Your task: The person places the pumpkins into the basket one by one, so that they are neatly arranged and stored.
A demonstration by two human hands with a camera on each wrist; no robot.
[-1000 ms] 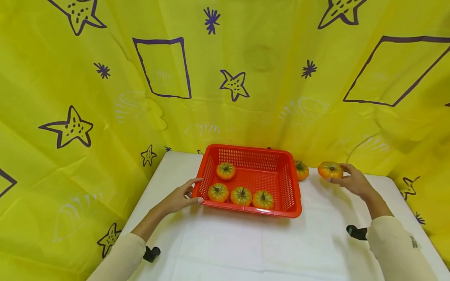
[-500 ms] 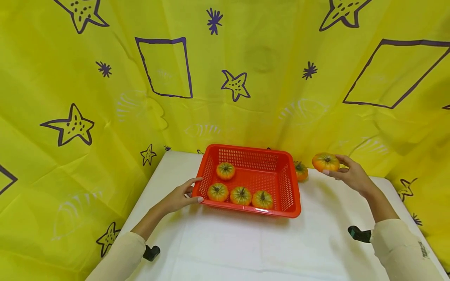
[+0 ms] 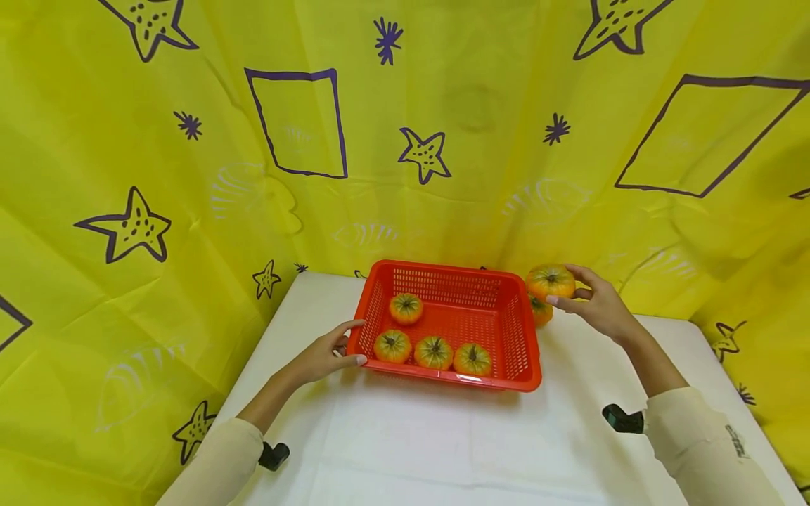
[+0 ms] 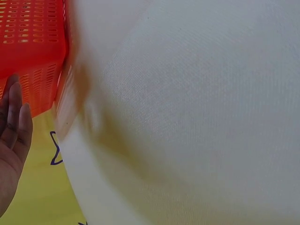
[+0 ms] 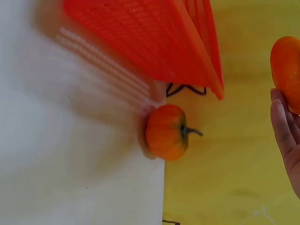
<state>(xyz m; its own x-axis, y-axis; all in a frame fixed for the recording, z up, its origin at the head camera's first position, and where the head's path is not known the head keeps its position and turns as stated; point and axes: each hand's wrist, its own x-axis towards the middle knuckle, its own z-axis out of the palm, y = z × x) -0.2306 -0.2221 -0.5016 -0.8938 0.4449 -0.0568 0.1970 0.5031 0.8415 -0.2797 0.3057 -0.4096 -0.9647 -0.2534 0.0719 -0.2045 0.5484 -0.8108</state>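
Tabletop [image 3: 430, 436] is white w/ faint fold lines in front of the red basket [image 3: 446, 284]. Basket sits on it. 1 orange pumpkin [image 5: 166, 132] sits there too, just R of the basket, nr its back.

**Right hand [image 3: 601, 303] holds a pumpkin [image 3: 550, 281] near the red basket [image 3: 436, 381]**

We see it between thumb and fingers, partly hiding a second pumpkin [image 3: 541, 313] on the white table [image 3: 430, 446]. Left of that hand, we find four more pumpkins [image 3: 434, 353] inside the basket. The left hand [image 3: 321, 357] holds the basket's left rim. Beyond both hands, we see a yellow curtain [image 3: 487, 218].
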